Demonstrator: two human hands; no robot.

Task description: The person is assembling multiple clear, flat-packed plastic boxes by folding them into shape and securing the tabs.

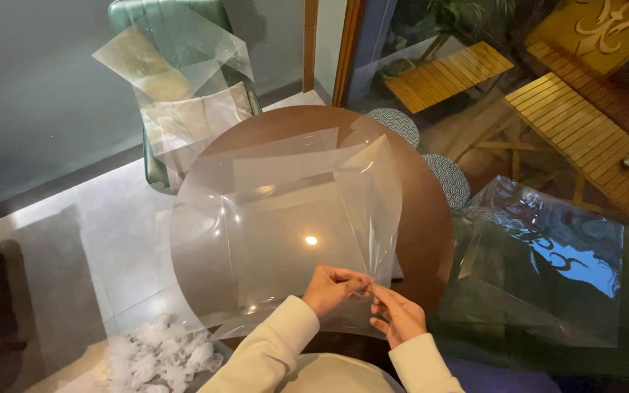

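Note:
A large clear plastic sheet lies spread over a round brown table, with its right part folded up and standing. My left hand pinches the near edge of the sheet between thumb and fingers. My right hand meets it from the right, fingertips on the same edge. Both sleeves are cream coloured.
A green chair behind the table carries a pile of clear sheets. Another stack of clear sheets rests on a dark seat at right. Crumpled white plastic lies on the tiled floor at lower left. Wooden benches show beyond a glass wall.

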